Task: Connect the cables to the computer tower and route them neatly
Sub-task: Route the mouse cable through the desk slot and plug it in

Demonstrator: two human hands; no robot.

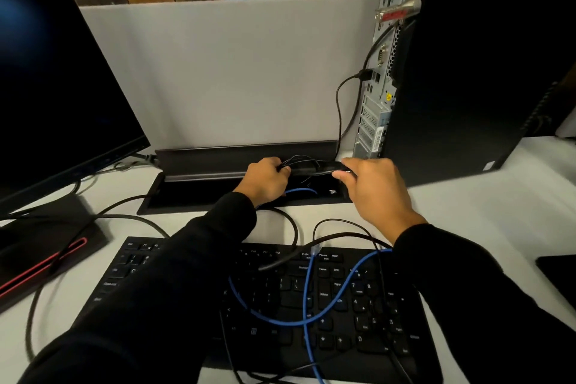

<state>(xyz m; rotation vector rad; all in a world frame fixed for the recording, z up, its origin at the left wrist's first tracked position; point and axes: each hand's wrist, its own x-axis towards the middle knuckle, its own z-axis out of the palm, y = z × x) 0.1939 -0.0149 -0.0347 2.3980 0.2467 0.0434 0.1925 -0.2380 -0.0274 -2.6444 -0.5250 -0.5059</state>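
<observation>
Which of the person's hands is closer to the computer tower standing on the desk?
The right. The right hand sits just in front of the computer tower's lower rear corner, gripping a bundle of black cables. The left hand grips the same bundle's other end, farther left over the open cable tray.

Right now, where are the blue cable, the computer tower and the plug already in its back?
blue cable (307,305): head view, on the stretch crossing the keyboard.
computer tower (467,72): head view, on its black side panel.
plug (364,74): head view, on the black connector at the tower's rear ports.
</observation>
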